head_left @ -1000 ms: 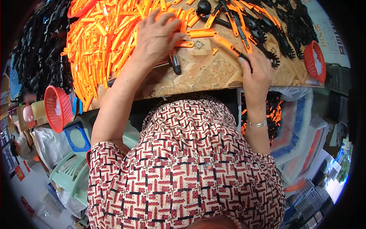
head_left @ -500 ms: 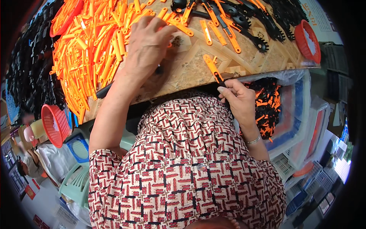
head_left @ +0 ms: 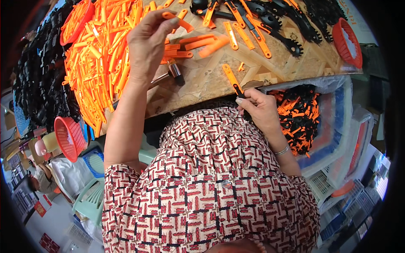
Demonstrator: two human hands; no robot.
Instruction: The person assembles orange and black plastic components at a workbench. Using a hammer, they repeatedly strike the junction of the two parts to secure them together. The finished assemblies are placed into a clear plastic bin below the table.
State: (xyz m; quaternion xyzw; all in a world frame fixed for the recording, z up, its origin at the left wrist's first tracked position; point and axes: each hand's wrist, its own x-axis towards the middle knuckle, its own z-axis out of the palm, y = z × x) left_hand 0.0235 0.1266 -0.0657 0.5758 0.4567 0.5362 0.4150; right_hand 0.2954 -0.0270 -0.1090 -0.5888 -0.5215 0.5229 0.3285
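The left hand [head_left: 145,45] pinches an orange piece [head_left: 182,23] between thumb and fingers, above the table [head_left: 206,82], right of the orange pile [head_left: 99,63] and beyond the hammer [head_left: 174,69]. The right hand [head_left: 262,110] grips the black part of a black-and-orange tool [head_left: 231,79] at the table's near edge, left of the bin [head_left: 333,130].

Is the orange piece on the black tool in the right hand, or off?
On: the orange piece joins the black tool with no visible gap, just beyond the right hand. How firmly it sits, I cannot tell.
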